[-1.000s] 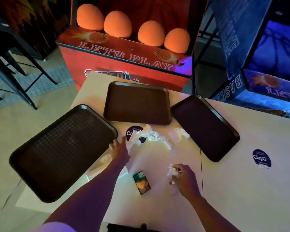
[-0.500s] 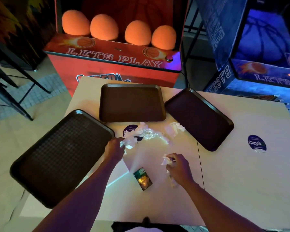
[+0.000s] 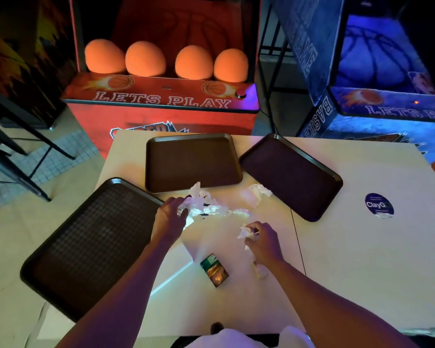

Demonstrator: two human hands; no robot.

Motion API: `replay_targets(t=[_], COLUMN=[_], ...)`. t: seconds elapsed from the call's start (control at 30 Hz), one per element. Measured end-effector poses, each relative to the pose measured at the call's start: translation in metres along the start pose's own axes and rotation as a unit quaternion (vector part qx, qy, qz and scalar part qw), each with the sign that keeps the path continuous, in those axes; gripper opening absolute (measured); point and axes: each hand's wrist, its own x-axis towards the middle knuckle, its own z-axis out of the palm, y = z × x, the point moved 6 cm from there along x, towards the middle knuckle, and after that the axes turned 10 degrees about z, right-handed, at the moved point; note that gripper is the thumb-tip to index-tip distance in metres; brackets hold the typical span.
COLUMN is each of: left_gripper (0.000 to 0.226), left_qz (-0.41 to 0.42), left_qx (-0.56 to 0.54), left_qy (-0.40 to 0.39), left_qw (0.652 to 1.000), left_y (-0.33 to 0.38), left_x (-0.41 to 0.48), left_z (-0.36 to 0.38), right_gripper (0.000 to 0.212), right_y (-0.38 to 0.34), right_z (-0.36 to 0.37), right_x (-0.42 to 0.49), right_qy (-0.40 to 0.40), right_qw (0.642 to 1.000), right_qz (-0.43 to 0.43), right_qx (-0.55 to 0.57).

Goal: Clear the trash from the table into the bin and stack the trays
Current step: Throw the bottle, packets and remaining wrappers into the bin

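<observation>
Dim arcade corner, pale table (image 3: pixel 362 259) filling lower frame. Far left: textured tray (image 3: pixel 86 242) overhanging the edge, bare. Just right of it, left hand (image 3: pixel 170 217) curled into the clear plastic wrap (image 3: pixel 204 204) at centre, pinching it. Above: two more trays (image 3: pixel 191 162) (image 3: pixel 290 175). Centre low: small green packet (image 3: pixel 214 270), untouched. Right hand (image 3: pixel 263 241) closed on a crumpled tissue (image 3: pixel 245 232); another tissue wad (image 3: pixel 258 194) lying loose further up. Best to bunch wrap fully before lifting, probably, so nothing trails. No bin visible.
</observation>
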Motion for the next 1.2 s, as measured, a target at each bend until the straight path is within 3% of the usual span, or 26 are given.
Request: replay_targets(t=[0.2,0.5,0.67,0.97,1.2], left_gripper=[0.034,0.028,0.029,0.039,0.047], left_qz=[0.091,0.149,0.112,0.056,0.02], left_qx=[-0.054,-0.116,-0.108,-0.029,-0.025], left_qy=[-0.04,-0.121,-0.129,-0.076,-0.148], left_qw=[0.994,0.975,0.979,0.995,0.989], left_y=[0.042,0.12,0.104,0.048,0.054], left_x=[0.004,-0.021,-0.035,-0.023,0.012], left_z=[0.021,0.083,0.085,0.047,0.078], right_gripper=[0.035,0.032,0.033,0.033,0.03], right_y=[0.005,0.04,0.063,0.071,0.077], right_z=[-0.011,-0.025,-0.03,-0.029,-0.029], right_x=[-0.004,-0.014,-0.022,-0.023,-0.024], right_qy=[0.031,0.059,0.068,0.054,0.062], right_qw=[0.999,0.997,0.995,0.994,0.994], right_qz=[0.009,0.047,0.072,0.085,0.082], right_qx=[0.03,0.025,0.027,0.036,0.035])
